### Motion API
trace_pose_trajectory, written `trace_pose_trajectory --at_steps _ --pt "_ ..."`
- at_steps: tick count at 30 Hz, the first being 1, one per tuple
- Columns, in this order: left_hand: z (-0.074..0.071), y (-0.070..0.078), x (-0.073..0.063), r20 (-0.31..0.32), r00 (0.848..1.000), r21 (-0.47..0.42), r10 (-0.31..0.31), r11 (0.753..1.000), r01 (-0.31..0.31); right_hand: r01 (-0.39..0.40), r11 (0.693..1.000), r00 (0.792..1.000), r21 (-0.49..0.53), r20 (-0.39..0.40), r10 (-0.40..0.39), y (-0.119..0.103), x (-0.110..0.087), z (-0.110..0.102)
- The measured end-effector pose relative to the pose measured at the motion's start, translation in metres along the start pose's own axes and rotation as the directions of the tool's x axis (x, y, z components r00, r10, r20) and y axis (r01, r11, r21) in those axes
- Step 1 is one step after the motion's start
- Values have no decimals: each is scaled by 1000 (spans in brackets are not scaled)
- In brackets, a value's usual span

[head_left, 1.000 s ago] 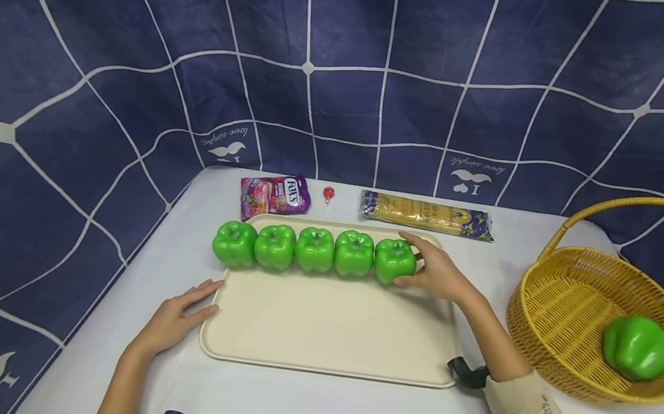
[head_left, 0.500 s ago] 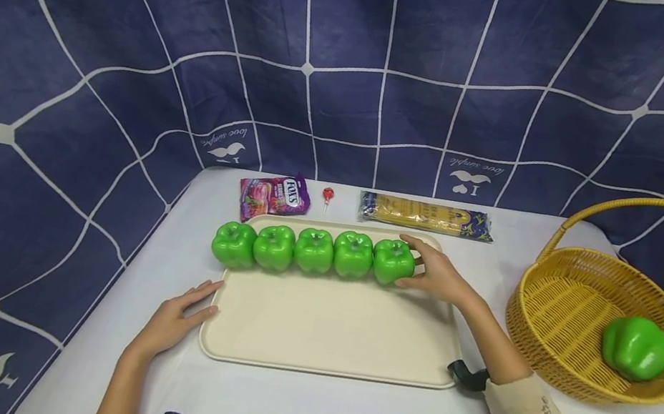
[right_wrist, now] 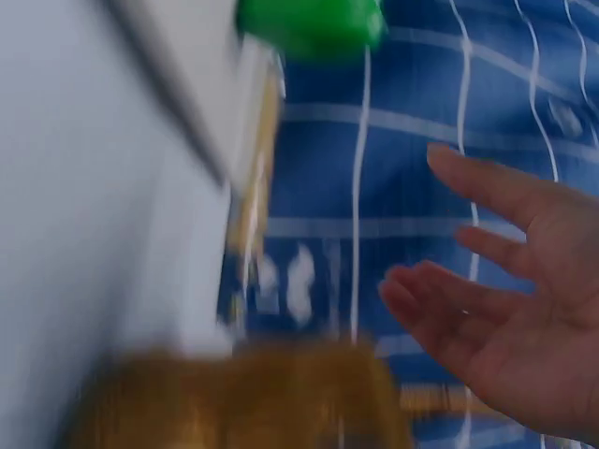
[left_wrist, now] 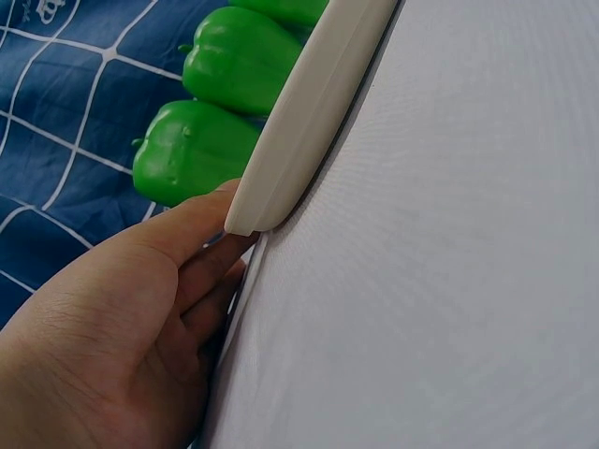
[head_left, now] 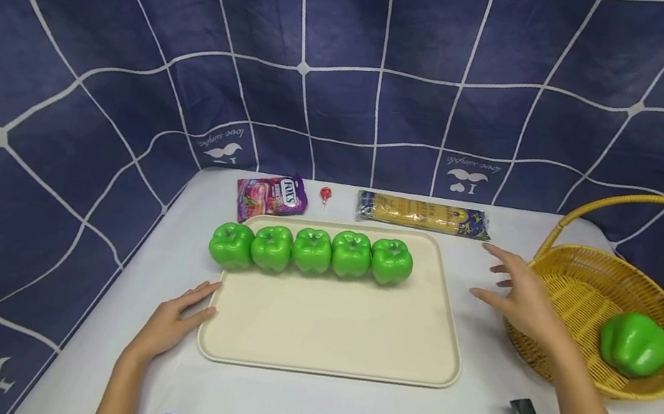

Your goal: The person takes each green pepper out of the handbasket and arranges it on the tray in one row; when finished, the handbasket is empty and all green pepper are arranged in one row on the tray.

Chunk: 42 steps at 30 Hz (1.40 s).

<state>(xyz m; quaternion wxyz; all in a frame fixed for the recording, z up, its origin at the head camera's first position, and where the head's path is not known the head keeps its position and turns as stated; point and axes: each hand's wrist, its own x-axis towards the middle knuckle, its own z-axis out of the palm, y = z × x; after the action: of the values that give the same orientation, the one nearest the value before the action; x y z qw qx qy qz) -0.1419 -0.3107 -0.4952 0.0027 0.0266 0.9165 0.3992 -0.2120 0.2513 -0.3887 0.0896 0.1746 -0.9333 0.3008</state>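
Note:
Several green bell peppers (head_left: 313, 251) stand side by side in a row along the back of a cream tray (head_left: 332, 330). The leftmost bell pepper (head_left: 232, 245) overlaps the tray's left rim. My left hand (head_left: 168, 326) rests at the tray's left edge; in the left wrist view its fingertips meet the tray's corner (left_wrist: 271, 187). Empty and with fingers spread, my right hand (head_left: 523, 295) hovers between the tray and a yellow wicker basket (head_left: 548, 364). One more bell pepper (head_left: 636, 345) lies inside that basket. The right wrist view is blurred, showing the right hand (right_wrist: 505, 290) holding nothing.
Behind the tray lie a purple candy bag (head_left: 271, 199), a red lollipop (head_left: 325, 194) and a pack of dry noodles (head_left: 423, 216). The basket's tall handle (head_left: 652, 200) arches above it. A blue checked cloth (head_left: 355, 59) hangs behind the white table.
My right hand has let go of the rightmost pepper in the row and moved right, toward the basket. The left hand stays at the tray's edge.

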Motion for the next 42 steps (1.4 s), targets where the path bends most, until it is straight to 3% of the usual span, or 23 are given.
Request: trace_pose_trajectory --at_steps 5,10,14,20,27,30,38,40,42 --pt "-2 0 -1 1 1000 6 -2 1000 2 -121 989 981 -88 -160 106 32 -35 -41" --pt "-3 0 -1 -1 1000 6 5 1000 -5 -296 948 940 -121 -216 266 66 -61 -59" --pt "-2 -1 -1 0 1000 4 7 1000 -7 -417 902 894 -109 -230 385 80 -74 -60" --pt "-1 0 -1 -2 1000 -4 1 1000 -1 -523 850 838 -64 -222 499 89 -79 -59" --pt "0 0 -1 1 1000 -6 3 1000 -3 -664 748 736 -7 -187 651 98 -81 -61" --pt "0 0 0 -1 1000 -1 4 1000 -4 -698 716 705 -4 -184 685 101 -80 -61" --pt "0 -2 2 -6 1000 6 17 1000 -17 -727 685 679 -50 -208 705 106 -78 -62" --pt "0 -2 2 -6 1000 7 17 1000 -17 -724 687 683 -62 -204 702 107 -79 -63" --pt "0 -2 2 -8 1000 9 16 1000 -16 -706 705 704 -71 -180 687 109 -80 -63"
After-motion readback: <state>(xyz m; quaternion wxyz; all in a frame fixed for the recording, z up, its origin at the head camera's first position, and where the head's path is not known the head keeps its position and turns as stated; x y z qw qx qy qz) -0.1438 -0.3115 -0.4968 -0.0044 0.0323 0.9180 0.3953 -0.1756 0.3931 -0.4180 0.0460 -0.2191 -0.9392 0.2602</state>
